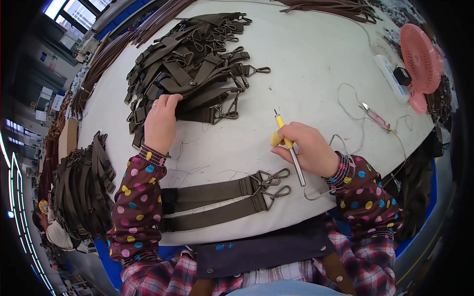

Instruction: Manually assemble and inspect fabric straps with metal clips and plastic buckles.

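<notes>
My left hand (162,121) is at the near edge of a large pile of dark olive webbing straps (173,74) with metal snap hooks, its fingers closed on a strap (197,115) there. The fingertips are partly hidden among the webbing. A pen-shaped tool (296,163) with a yellow front, a silver body, a thin tip and a cord is gripped in my right hand (307,148). That tip points up and away, over the bare white tabletop. Nearer me, two straps (217,215) lie side by side, their hooks toward the right.
At right on the white table (306,64) are a pink fan (419,59), thread snips (376,117) and a loose grey cord (363,130). More straps (81,190) hang at the left edge. Brown strips (331,7) lie at the far edge. Loose threads (187,171) lie between the straps.
</notes>
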{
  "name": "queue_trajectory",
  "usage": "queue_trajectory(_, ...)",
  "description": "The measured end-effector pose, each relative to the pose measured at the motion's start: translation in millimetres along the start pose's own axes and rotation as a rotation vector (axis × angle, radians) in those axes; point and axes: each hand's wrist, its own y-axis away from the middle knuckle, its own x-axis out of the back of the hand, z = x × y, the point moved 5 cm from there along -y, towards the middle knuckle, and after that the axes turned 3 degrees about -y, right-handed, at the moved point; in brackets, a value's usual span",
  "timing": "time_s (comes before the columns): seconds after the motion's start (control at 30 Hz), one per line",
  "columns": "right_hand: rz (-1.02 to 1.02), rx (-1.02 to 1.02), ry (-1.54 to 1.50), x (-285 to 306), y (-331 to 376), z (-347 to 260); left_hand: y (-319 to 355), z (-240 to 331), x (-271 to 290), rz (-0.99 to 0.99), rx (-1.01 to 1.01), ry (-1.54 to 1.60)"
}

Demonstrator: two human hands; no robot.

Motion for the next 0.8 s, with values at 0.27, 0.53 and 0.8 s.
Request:
queue_trajectory(0.27, 0.029, -0.011, 0.038, 4, -3, -1, -15, -46, 13, 0.150, -0.049, -0.223)
queue_trajectory(0.53, 0.030, -0.044, 0.039, 3, -5, 5, -66, -56, 50, 0.199, 0.081, 0.021)
queue_trajectory(0.8, 0.115, -0.104, 0.003, 15, 3, 9, -72, 17, 165, 0.472, -0.099, 0.000)
